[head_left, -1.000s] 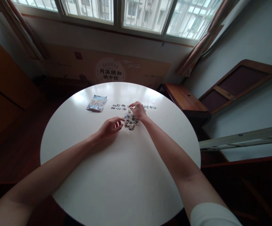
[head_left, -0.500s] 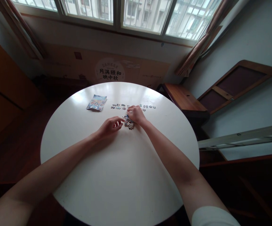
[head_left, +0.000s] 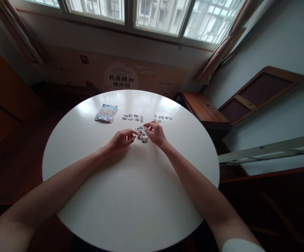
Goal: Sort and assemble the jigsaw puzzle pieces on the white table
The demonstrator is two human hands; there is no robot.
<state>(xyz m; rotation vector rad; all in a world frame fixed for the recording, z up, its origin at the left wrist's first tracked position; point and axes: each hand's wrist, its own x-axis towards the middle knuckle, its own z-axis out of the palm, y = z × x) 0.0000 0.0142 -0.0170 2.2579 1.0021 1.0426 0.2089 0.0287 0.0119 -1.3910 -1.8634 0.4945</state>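
A small heap of jigsaw puzzle pieces (head_left: pixel 142 135) lies on the round white table between my hands. My left hand (head_left: pixel 122 138) rests at the heap's left edge, fingers loosely curved and thumb apart, with nothing visible in it. Over the heap's right side is my right hand (head_left: pixel 155 133), its fingers bent downward and spread; no piece shows in its grasp. Beyond the heap, loose puzzle pieces (head_left: pixel 131 117) sit spaced out in short rows on the left. Another group of puzzle pieces (head_left: pixel 163 118) lies in rows on the right, just past my right hand.
A colourful printed packet (head_left: pixel 106 113) lies flat at the table's back left. The white table (head_left: pixel 131 196) has a rounded edge. Behind it to the right stands a wooden bench or low table (head_left: pixel 201 108), with a large printed cardboard panel (head_left: pixel 146 75) under the window.
My right hand has drawn back from the rows toward the heap, and its fingers have parted. Pieces it covered now show. The left hand keeps its place by the heap.
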